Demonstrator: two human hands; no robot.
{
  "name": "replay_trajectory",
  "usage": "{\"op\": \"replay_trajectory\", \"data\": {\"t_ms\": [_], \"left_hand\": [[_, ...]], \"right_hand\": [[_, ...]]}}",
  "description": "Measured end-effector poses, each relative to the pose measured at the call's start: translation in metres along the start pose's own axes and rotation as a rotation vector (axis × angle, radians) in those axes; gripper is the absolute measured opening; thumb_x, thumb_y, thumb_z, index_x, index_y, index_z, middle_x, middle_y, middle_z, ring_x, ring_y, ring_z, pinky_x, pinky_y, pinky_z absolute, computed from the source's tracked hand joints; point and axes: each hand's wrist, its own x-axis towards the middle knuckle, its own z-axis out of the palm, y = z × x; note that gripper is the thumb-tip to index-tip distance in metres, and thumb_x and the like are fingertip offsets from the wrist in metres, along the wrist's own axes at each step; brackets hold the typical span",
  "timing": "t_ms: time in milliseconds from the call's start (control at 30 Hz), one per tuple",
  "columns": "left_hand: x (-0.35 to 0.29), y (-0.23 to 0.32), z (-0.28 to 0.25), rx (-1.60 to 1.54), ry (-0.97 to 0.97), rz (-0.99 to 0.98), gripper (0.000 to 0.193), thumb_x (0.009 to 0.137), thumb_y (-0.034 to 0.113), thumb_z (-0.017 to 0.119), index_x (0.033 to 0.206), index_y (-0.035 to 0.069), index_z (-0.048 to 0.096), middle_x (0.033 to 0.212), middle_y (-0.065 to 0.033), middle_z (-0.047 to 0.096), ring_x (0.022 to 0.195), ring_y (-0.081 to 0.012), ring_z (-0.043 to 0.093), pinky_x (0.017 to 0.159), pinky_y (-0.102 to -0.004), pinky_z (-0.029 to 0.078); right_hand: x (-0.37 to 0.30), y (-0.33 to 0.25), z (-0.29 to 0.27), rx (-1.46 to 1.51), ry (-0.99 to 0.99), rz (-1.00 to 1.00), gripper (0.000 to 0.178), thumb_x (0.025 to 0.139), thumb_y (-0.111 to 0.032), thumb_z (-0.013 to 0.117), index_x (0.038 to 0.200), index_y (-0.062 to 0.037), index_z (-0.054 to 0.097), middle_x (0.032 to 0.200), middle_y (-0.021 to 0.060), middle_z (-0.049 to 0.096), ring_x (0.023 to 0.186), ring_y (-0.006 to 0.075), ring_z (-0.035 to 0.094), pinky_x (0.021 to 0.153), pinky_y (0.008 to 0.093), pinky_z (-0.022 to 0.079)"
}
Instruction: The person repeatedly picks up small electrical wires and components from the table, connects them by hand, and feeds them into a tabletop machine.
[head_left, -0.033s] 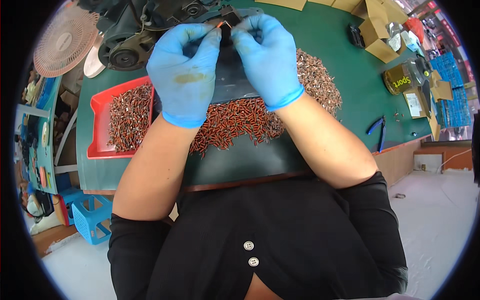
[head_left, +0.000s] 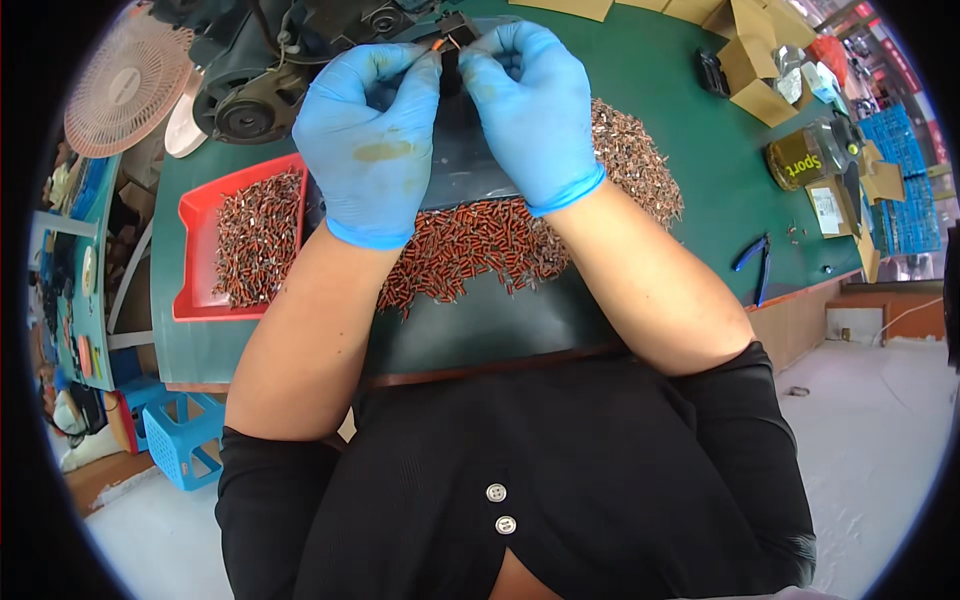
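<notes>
Both hands wear blue gloves and are raised over the bench at a small black machine head [head_left: 458, 28]. My left hand [head_left: 372, 140], with a dark stain on its back, pinches a tiny orange-copper piece [head_left: 438, 45] between thumb and forefinger. Close beside it, my right hand [head_left: 535, 110] is closed in a pinch, its fingertips by a thin pale sliver of metal; what they hold is too small to make out. Below the hands lies a heap of small copper-red cylindrical parts with silvery ends [head_left: 465, 245]. A paler heap of similar parts [head_left: 638, 165] spreads beyond my right wrist.
A red tray [head_left: 190, 265] of the same parts stands left on the green bench [head_left: 660, 60]. Behind it are a dark machine with a pulley [head_left: 245, 118] and a pink fan [head_left: 128, 85]. Blue-handled pliers [head_left: 764, 270], a jar [head_left: 808, 152] and cardboard boxes [head_left: 750, 65] sit right.
Both hands have shifted very slightly, the right fingertips edging a little toward the left hand at the machine head. The pinch of each hand stays closed.
</notes>
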Motion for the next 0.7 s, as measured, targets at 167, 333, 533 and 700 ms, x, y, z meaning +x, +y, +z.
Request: {"op": "replay_trajectory", "data": {"t_ms": [167, 333, 533, 700], "left_hand": [[0.025, -0.034, 0.020, 0.150, 0.105, 0.190, 0.009, 0.073, 0.009, 0.073, 0.078, 0.003, 0.069, 0.065, -0.0039, 0.061, 0.052, -0.0083, 0.053, 0.052, -0.0217, 0.044], [0.032, -0.043, 0.034, 0.170, 0.138, 0.280, 0.009, 0.072, 0.009, 0.074, 0.077, 0.003, 0.069, 0.065, -0.0040, 0.061, 0.051, -0.0086, 0.053, 0.052, -0.0215, 0.044], [0.037, -0.053, 0.043, 0.194, 0.174, 0.307, 0.008, 0.071, 0.007, 0.074, 0.076, 0.004, 0.069, 0.064, -0.0036, 0.060, 0.050, -0.0083, 0.053, 0.051, -0.0212, 0.044], [0.038, -0.055, 0.045, 0.253, 0.170, 0.396, 0.008, 0.070, 0.006, 0.074, 0.076, 0.005, 0.069, 0.063, -0.0034, 0.060, 0.050, -0.0086, 0.053, 0.050, -0.0216, 0.044]], "right_hand": [[0.029, 0.005, 0.013, -0.046, 0.159, -0.076, 0.011, 0.076, -0.009, 0.067, 0.078, 0.0013, 0.062, 0.066, 0.0117, 0.063, 0.057, 0.0166, 0.061, 0.056, 0.0291, 0.049], [0.037, 0.009, 0.013, -0.046, 0.178, -0.045, 0.012, 0.076, -0.007, 0.068, 0.075, 0.0024, 0.059, 0.063, 0.0130, 0.061, 0.054, 0.0193, 0.060, 0.054, 0.0298, 0.049], [0.046, 0.011, 0.010, -0.046, 0.146, -0.001, 0.013, 0.075, -0.007, 0.068, 0.074, 0.0021, 0.059, 0.061, 0.0127, 0.061, 0.052, 0.0200, 0.060, 0.053, 0.0303, 0.049], [0.048, 0.010, 0.007, -0.070, 0.114, 0.051, 0.013, 0.074, -0.008, 0.068, 0.075, 0.0020, 0.060, 0.061, 0.0132, 0.061, 0.053, 0.0201, 0.061, 0.054, 0.0305, 0.049]]}}
